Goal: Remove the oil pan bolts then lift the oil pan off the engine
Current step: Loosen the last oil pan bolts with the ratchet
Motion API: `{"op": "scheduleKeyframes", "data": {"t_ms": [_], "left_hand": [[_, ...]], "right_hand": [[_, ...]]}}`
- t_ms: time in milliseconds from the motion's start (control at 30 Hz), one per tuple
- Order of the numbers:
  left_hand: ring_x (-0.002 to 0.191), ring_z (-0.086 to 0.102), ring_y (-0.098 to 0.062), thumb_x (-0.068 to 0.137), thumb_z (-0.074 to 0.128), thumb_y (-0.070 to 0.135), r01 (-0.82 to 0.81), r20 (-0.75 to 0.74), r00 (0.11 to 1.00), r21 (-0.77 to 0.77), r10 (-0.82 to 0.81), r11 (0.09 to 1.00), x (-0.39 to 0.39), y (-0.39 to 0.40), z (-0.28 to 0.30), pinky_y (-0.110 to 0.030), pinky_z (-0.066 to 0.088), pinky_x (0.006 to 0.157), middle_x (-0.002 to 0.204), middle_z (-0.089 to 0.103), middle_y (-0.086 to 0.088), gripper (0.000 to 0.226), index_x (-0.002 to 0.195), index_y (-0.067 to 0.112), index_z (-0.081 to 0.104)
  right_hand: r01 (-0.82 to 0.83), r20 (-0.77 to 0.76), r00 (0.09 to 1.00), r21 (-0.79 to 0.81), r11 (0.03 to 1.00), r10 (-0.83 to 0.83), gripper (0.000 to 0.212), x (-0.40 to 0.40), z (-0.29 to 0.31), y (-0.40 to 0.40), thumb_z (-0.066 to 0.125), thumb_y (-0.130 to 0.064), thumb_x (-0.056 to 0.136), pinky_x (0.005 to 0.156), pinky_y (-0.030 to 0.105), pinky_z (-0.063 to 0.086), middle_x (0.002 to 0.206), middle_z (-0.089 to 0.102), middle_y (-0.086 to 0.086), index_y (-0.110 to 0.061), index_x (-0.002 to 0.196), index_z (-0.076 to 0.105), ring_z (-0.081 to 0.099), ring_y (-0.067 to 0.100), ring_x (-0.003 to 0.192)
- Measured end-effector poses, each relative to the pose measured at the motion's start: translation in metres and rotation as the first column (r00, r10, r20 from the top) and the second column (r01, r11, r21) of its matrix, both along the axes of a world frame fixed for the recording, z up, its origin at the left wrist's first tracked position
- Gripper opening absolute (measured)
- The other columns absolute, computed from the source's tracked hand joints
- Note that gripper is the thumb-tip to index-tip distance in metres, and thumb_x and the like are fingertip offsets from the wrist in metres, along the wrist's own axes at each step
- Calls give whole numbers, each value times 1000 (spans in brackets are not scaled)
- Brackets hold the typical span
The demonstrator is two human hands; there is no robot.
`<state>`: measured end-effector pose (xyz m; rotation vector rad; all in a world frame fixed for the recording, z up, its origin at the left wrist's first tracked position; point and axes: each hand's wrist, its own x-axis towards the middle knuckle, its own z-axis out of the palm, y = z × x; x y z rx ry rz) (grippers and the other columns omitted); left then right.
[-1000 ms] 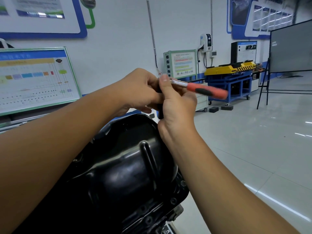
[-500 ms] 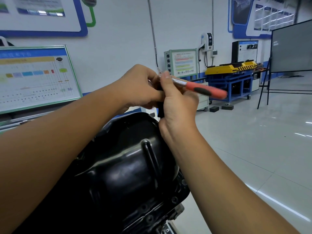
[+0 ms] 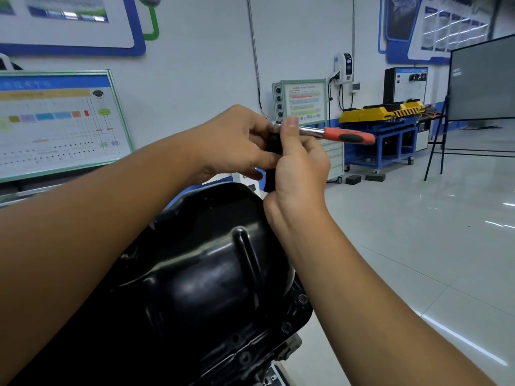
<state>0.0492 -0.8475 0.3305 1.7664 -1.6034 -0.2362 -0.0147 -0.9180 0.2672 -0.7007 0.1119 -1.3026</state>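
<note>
A glossy black oil pan [image 3: 206, 280] sits on the engine below my arms, its flange showing bolt holes along the right edge. Above its far end I hold a ratchet wrench [image 3: 345, 136] with a red and black handle that points right. A long black socket [image 3: 271, 162] hangs down from the ratchet head. My left hand [image 3: 237, 140] grips the head and the top of the socket. My right hand [image 3: 299, 160] wraps the socket lower down, thumb raised against the chrome shaft. The socket's lower tip hangs free above the pan's far edge.
A green-framed training board [image 3: 55, 121] stands at the left wall. A smaller panel cabinet [image 3: 303, 101], a blue cart with yellow equipment [image 3: 381, 129] and a dark board on a black stand [image 3: 479, 87] line the back right. Glossy floor [image 3: 418, 246] spreads to the right.
Both hands and the ratchet have risen slightly above the pan. My left fingers have shifted on the ratchet head and socket.
</note>
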Motion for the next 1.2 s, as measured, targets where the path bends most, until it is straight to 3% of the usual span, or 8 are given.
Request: {"op": "scheduleKeyframes", "data": {"t_ms": [100,167,333,567,700,900,1067,1200], "left_hand": [[61,68,-12,81,74,-3,-87,8,996,-57,88,995,2,-2,0,-40,62,73,68,72,-2,19,98,5,75],[55,65,-12,78,72,-6,-117,-14,993,-102,116,988,4,-3,0,-34,56,64,63,69,-6,16,93,2,74],[72,70,-16,89,76,7,-24,-26,999,-34,23,999,1,-1,1,-48,61,83,77,74,-8,17,105,14,74],[59,67,-15,76,80,8,-118,-26,993,-123,116,985,2,-4,0,-44,60,72,67,70,-8,22,96,7,71],[80,70,-20,86,80,13,-26,-28,999,-54,24,998,0,-4,1,-55,60,92,85,73,-19,17,102,9,75],[53,66,-14,82,76,2,-140,0,990,-153,141,978,4,-4,0,-41,60,69,58,66,-4,12,89,-2,68],[85,73,-30,90,77,9,-36,-36,999,-59,34,998,0,-3,0,-57,58,94,84,72,-15,17,105,5,73],[58,65,-16,83,75,-1,-110,5,994,-128,111,986,0,-3,-1,-56,62,80,56,63,-1,8,89,2,71]], "right_hand": [[18,-1,1000,-49,999,-18,22,0,-2,5,77,-8,91,93,54,60,107,75,21,-1,108,65,76,34,99],[47,-2,999,-78,996,-47,18,0,-2,7,79,-4,88,92,56,60,111,72,26,-5,99,65,74,37,101],[-4,-7,1000,-4,1000,4,19,-1,1,2,65,-22,102,91,52,61,91,76,13,-6,92,68,74,27,85],[34,14,999,-32,999,-34,19,0,0,7,76,-9,93,90,56,60,109,74,26,1,105,64,75,38,99],[-18,-6,1000,-6,1000,18,21,-2,1,2,66,-24,102,92,52,61,96,78,14,-5,94,70,77,28,93],[14,16,1000,-25,1000,-14,26,0,0,7,76,-6,92,91,59,60,109,73,27,7,112,65,75,38,101],[-13,-13,1000,-19,1000,13,18,-1,1,2,65,-23,102,91,47,62,96,76,13,-6,95,68,76,26,91],[-11,8,1000,-46,999,12,20,0,0,6,74,-8,94,92,58,59,108,75,22,3,109,67,76,34,98]]}}
